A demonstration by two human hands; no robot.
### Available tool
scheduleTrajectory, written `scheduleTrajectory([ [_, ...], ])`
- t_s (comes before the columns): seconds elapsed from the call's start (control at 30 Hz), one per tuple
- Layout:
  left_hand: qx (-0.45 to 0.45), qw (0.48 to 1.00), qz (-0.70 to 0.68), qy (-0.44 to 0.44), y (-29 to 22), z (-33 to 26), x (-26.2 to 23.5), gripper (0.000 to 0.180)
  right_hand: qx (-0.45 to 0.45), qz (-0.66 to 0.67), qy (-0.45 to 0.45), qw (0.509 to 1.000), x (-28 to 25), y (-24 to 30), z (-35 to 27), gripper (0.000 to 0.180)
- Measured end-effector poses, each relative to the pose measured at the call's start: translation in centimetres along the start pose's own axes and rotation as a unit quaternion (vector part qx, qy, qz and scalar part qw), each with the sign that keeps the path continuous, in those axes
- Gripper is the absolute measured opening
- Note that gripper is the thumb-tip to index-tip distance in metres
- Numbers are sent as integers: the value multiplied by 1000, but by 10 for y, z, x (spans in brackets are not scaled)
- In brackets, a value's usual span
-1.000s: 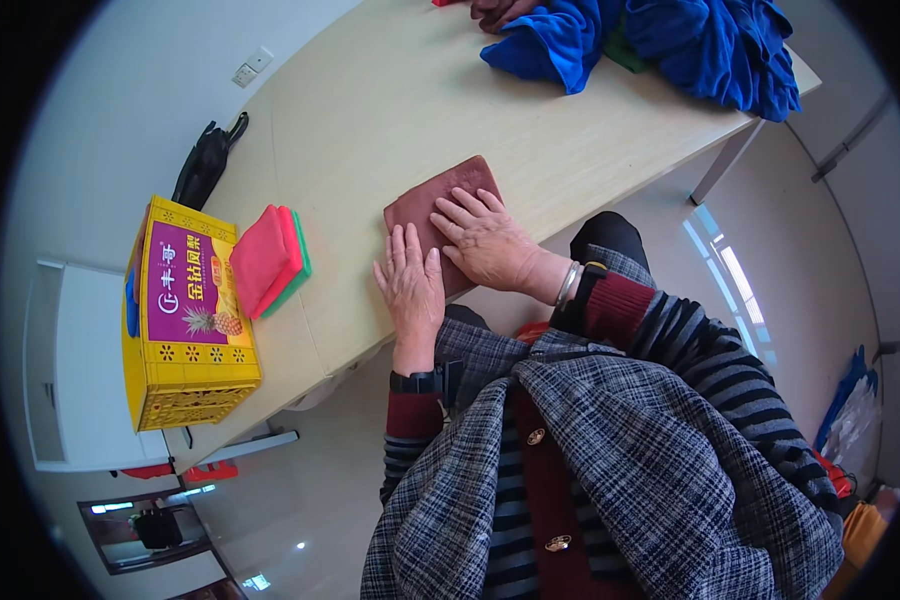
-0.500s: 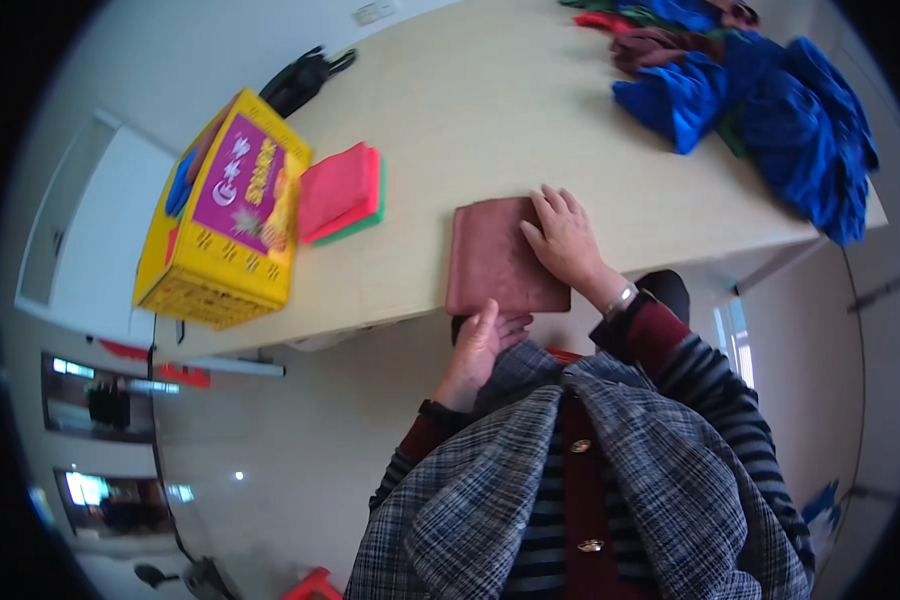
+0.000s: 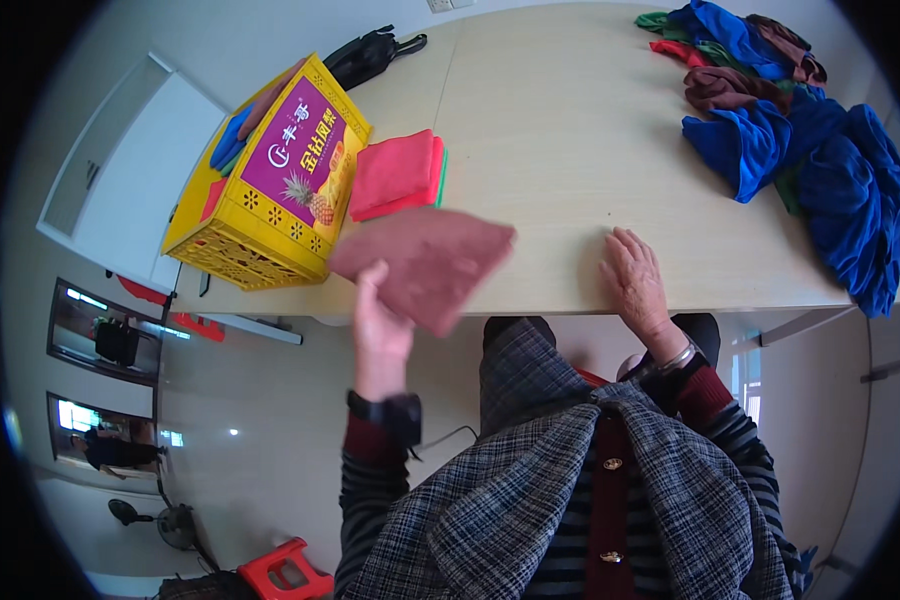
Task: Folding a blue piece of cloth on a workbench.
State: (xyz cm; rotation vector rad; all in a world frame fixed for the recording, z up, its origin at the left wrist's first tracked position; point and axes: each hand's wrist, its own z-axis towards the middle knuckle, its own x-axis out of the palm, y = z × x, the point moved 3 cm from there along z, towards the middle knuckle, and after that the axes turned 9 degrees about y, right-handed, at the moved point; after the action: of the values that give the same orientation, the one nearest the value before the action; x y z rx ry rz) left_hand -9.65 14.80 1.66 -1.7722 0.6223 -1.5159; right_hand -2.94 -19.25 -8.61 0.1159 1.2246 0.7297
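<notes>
A folded brown cloth (image 3: 432,262) is gripped at its near left side by the left hand (image 3: 382,330), with the thumb pressed on top and the other fingers hidden beneath. The cloth is held tilted over the front edge of the table (image 3: 555,150), and one corner is seen jutting past that edge. Its outline is slightly blurred. Nothing is held by the right hand (image 3: 638,285), which is placed palm down at the front edge, well apart from the cloth, with the fingers loosely bent and set close together. Whether the palm is pressed on the table cannot be told.

Just beyond the brown cloth, a folded red cloth (image 3: 392,172) is laid with a green cloth (image 3: 443,182) showing along its right side; whether the brown cloth is touched to them cannot be told. To their left, a yellow crate (image 3: 245,245) is placed, with a purple label (image 3: 295,150) on its side and a blue cloth (image 3: 232,142) seen within. Behind the crate, a black bag (image 3: 365,58) is set. At the far right, a loose pile of mostly blue cloths (image 3: 858,195) is heaped. On the floor, a red stool (image 3: 288,572) is seen at the lower left.
</notes>
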Motion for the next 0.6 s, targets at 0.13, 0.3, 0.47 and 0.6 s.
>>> scheduleTrajectory([
  [0.13,89,990,-1,111,-66,100,-2,54,-13,-26,21,999,-2,5,0,43],
  [0.3,114,989,-18,89,-66,209,-30,51,8,-34,31,999,-6,10,1,41],
  [0.47,20,999,-47,-3,-22,249,-125,42,4,-21,28,999,-3,21,8,39],
  [0.6,-61,994,-78,-48,12,266,-99,39,20,-34,19,999,-9,7,-1,39],
])
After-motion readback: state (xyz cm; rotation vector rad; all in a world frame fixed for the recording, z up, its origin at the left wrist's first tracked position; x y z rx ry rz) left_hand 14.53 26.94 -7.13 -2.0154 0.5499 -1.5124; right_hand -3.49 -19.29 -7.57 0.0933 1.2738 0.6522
